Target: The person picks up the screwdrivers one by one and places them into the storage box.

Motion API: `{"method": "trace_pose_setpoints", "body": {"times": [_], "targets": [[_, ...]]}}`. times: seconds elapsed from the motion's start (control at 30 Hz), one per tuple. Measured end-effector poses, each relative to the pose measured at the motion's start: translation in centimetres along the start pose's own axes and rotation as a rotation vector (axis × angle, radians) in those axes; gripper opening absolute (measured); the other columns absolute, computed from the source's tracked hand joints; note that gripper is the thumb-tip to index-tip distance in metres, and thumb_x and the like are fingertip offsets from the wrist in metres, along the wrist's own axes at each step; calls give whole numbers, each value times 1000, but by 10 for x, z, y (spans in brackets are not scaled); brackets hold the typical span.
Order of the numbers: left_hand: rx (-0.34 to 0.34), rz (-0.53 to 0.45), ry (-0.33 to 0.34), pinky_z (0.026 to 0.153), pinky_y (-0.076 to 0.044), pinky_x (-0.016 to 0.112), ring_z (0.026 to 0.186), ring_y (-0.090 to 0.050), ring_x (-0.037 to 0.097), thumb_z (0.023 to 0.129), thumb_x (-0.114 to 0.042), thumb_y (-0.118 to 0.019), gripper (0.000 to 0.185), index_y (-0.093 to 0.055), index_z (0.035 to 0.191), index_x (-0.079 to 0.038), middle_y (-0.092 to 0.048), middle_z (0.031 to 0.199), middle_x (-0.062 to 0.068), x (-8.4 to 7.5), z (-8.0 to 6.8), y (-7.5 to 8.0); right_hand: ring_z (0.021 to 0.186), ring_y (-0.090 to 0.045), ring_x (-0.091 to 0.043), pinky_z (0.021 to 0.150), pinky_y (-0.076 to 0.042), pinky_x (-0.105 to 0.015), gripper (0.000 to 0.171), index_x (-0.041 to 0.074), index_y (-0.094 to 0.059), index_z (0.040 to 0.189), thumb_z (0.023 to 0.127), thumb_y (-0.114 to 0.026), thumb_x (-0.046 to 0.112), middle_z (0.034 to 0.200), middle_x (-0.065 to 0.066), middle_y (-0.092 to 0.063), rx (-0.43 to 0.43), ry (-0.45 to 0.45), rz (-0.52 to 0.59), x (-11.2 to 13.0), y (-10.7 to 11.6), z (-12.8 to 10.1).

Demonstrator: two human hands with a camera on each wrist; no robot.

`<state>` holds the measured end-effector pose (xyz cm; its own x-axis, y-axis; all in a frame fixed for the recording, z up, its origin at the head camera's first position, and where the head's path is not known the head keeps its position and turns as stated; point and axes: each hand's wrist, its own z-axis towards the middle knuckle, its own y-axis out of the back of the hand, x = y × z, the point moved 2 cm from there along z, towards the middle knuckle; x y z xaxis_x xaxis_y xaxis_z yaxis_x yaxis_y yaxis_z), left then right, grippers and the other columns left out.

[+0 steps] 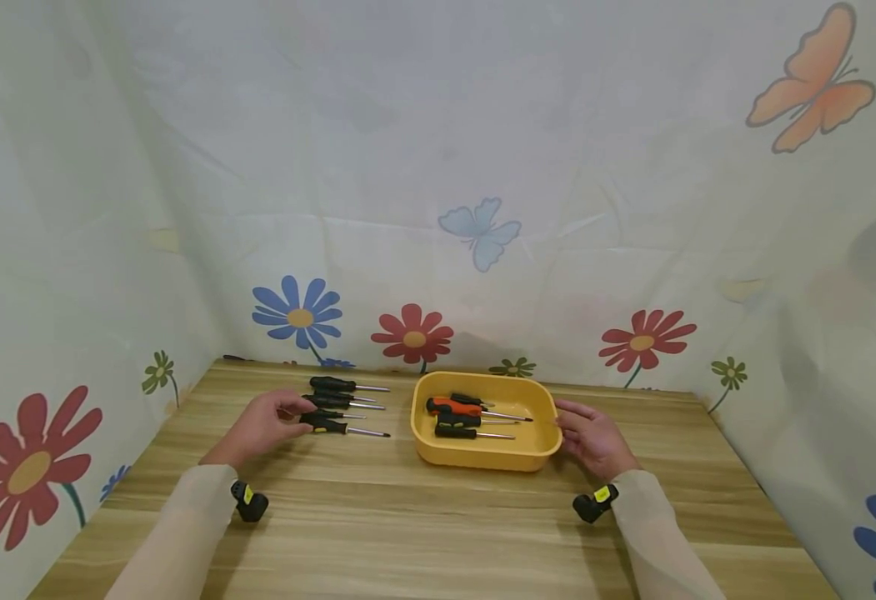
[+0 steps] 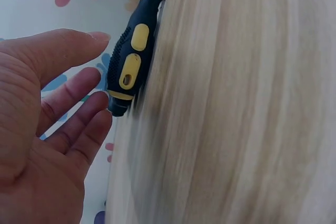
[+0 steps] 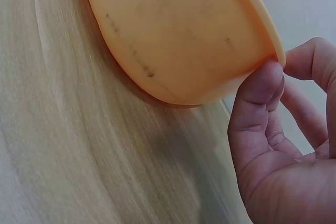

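Several black-handled screwdrivers lie in a row on the left of the wooden table, shafts pointing right. My left hand (image 1: pixel 265 423) is beside their handle ends. The left wrist view shows its thumb and fingers apart, close to the end of a black screwdriver (image 2: pixel 132 51) with yellow inlays, with nothing gripped between them. A yellow plastic bin (image 1: pixel 475 457) stands right of the row, with an orange-and-black screwdriver (image 1: pixel 456 407) and several black ones inside. At the bin's right end, my right hand (image 1: pixel 591 437) pinches the rim between thumb and finger, as the right wrist view shows.
The wooden table (image 1: pixel 407 525) runs up to a pale curtain (image 1: pixel 362 167) printed with flowers and butterflies, which hangs behind it and along both sides. A small black wrist camera (image 1: pixel 248 502) is on the left sleeve, another wrist camera (image 1: pixel 595 503) on the right.
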<state>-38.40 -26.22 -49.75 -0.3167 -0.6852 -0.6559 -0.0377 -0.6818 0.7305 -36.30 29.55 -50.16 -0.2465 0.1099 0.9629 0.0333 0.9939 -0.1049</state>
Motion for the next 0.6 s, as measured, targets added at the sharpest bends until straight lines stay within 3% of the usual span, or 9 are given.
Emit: {"method": "trace_pose_setpoints", "body": {"times": [0.37,0.6], "targets": [[4,-4,58,87,-60,46,95,-67,22,84,-11,-83,23,-77,107,-8,-71,105,8,7,2,-4,89,-72,-16,79,-62,-30,53,2,-48,151,101,-63,9,112,-7,-76,11,-3,4,0,1,-1],[-14,22,58,84,-59,44,92,-65,22,85,-11,-83,22,-77,106,-7,-69,101,8,6,3,-8,89,-72,-16,78,-62,-30,53,2,-48,151,101,-63,8,113,-7,-76,14,3,8,0,1,-1]]}}
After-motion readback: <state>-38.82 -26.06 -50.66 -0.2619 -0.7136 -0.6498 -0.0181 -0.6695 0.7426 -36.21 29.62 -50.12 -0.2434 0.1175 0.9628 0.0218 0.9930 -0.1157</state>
